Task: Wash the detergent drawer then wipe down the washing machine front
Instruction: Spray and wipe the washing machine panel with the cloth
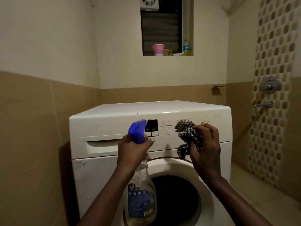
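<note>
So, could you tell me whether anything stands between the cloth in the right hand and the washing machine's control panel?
Nothing visible does. The right hand holds the checked cloth bunched directly before the control panel; the spray bottle in the left hand sits off to the left.

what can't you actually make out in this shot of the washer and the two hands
Head view only:
- Control panel labels: too small and blurred to read.
- Dial: mostly hidden behind the checked cloth in the right hand.
- Spray bottle label: blurred; the base is cut off by the bottom edge.
- Left hand covers the trigger.
- Detergent drawer: shut, its inside unseen.
</note>
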Demonstrator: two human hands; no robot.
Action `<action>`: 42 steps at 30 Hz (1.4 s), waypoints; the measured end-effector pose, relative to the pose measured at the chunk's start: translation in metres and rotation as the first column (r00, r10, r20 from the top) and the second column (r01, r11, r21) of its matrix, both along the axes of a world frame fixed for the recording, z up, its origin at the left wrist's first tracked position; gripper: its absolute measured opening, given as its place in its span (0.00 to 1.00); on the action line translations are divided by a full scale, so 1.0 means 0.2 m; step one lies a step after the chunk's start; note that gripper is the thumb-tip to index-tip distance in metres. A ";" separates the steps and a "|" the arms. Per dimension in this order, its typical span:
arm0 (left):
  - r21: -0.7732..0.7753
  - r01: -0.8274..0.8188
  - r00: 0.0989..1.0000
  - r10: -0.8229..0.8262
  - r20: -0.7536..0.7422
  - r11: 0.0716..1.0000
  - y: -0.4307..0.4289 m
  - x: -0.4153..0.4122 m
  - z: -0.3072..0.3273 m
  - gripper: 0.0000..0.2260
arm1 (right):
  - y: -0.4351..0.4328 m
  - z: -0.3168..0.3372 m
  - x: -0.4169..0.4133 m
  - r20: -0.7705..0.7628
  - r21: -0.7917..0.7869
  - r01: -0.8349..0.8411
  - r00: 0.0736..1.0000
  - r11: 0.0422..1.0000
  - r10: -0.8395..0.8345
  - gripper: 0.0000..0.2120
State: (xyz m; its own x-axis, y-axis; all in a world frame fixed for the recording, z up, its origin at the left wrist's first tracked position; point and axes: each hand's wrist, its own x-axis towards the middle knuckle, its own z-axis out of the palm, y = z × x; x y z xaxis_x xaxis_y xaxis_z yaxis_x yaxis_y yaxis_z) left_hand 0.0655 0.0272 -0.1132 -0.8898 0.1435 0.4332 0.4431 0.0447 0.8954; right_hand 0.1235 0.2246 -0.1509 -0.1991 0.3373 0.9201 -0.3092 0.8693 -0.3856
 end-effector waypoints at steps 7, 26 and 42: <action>-0.087 0.039 0.999 -0.039 0.001 0.995 0.17 0.01 0.11 0.12 | 0.13 0.00 0.07 -0.030 0.001 0.038 0.999 0.999 -0.038 0.21; -0.220 0.132 0.967 -0.077 0.241 0.967 0.04 0.03 -0.17 0.16 | 0.04 0.13 -0.18 -0.020 -0.024 -0.038 0.999 0.999 0.037 0.20; -0.025 -0.134 0.971 0.136 0.199 0.991 -0.10 -0.03 -0.38 0.11 | -0.31 -0.20 -0.45 0.207 0.544 -0.141 0.978 0.827 0.031 0.21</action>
State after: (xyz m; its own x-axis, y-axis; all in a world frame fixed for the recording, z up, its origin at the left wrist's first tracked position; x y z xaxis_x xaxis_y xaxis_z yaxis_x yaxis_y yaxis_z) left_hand 0.0596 0.0080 -0.1901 -0.9696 0.0201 0.2438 0.2445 0.1027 0.9642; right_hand 0.0335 0.1627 -0.1910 -0.3847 -0.2437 0.8903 -0.3655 0.9259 0.0955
